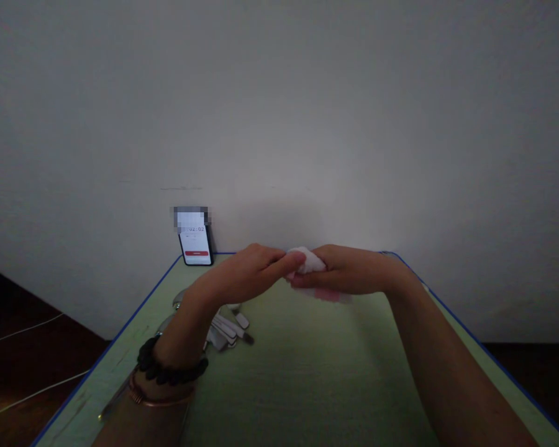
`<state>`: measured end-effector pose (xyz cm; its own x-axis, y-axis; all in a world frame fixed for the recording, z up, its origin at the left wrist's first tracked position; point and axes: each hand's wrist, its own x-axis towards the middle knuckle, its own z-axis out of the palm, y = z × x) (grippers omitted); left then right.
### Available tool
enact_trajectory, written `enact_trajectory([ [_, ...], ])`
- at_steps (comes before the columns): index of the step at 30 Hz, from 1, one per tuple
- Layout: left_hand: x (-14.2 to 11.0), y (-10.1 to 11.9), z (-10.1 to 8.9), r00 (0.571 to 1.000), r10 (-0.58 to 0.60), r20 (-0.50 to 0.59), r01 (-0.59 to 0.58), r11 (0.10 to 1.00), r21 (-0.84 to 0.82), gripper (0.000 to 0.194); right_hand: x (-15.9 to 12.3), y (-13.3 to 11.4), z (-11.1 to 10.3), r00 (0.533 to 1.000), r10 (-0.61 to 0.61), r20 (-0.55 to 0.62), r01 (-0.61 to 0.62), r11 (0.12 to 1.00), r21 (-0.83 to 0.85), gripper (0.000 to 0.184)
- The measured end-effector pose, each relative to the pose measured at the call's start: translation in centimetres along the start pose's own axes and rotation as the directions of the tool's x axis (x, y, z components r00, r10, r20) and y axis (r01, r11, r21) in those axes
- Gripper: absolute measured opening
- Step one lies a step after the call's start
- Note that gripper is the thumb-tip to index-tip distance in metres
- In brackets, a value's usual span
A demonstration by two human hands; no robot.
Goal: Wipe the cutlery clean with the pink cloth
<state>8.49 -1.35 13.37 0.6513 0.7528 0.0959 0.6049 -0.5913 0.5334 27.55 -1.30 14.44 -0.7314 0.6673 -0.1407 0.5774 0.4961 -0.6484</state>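
Note:
Above the far part of the table, my left hand and my right hand meet around a white and pink cloth. The cloth is bunched up between my fingers, and a blurred pink and white end of it hangs below my right hand. My left thumb presses on the cloth's top. Both hands are closed on it, though part of the cloth is hidden by my fingers.
A phone with a lit timer screen leans against the wall at the back left. Several white and grey small items lie beside my left forearm, partly hidden. The green table has blue edges. White cords run at far left.

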Motion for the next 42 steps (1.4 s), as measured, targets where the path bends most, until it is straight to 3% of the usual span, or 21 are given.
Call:
enact_trajectory([
  [8, -1.4, -1.6, -1.8, 0.986, -0.134, -0.096, 0.126, 0.988, -0.087, 0.048, -1.3, 1.1, -0.8, 0.998, 0.047, 0.033, -0.05, 0.996, 0.079, 0.042],
  [15, -1.4, -0.1, -1.6, 0.998, -0.033, -0.05, 0.032, 0.999, -0.015, 0.043, -1.5, 0.6, -0.8, 0.998, 0.054, -0.042, -0.05, 0.994, 0.093, 0.049],
  [20, -1.1, 0.8, -1.0, 1.0, 0.006, -0.014, -0.005, 0.998, 0.065, 0.041, -1.2, 0.0, -0.6, 1.0, -0.002, -0.031, 0.005, 0.995, 0.095, 0.044],
  [25, -0.6, 0.4, -0.9, 0.999, 0.029, -0.017, -0.029, 0.999, 0.013, 0.041, -0.5, -0.1, -0.4, 0.999, -0.013, -0.03, 0.015, 0.997, 0.078, 0.041],
  [29, -1.2, -1.2, -1.5, 0.997, -0.048, -0.056, 0.046, 0.998, -0.05, 0.045, -1.0, 0.8, -0.6, 1.0, -0.015, 0.012, 0.014, 0.995, 0.101, 0.035],
  [34, -2.1, -2.8, -1.9, 0.97, -0.203, -0.132, 0.191, 0.976, -0.102, 0.053, -2.2, 2.1, -1.3, 0.998, 0.053, -0.047, -0.048, 0.994, 0.103, 0.036],
  [37, -1.9, -1.9, -1.8, 0.983, -0.164, -0.085, 0.156, 0.983, -0.096, 0.05, -2.1, 1.8, -1.1, 0.999, 0.048, 0.011, -0.049, 0.986, 0.157, 0.035],
  [42, -0.9, 0.7, -1.0, 0.997, 0.024, 0.067, -0.022, 0.999, -0.036, 0.037, -0.7, 0.1, 0.0, 0.981, 0.017, 0.195, -0.069, 0.962, 0.264, 0.032],
])
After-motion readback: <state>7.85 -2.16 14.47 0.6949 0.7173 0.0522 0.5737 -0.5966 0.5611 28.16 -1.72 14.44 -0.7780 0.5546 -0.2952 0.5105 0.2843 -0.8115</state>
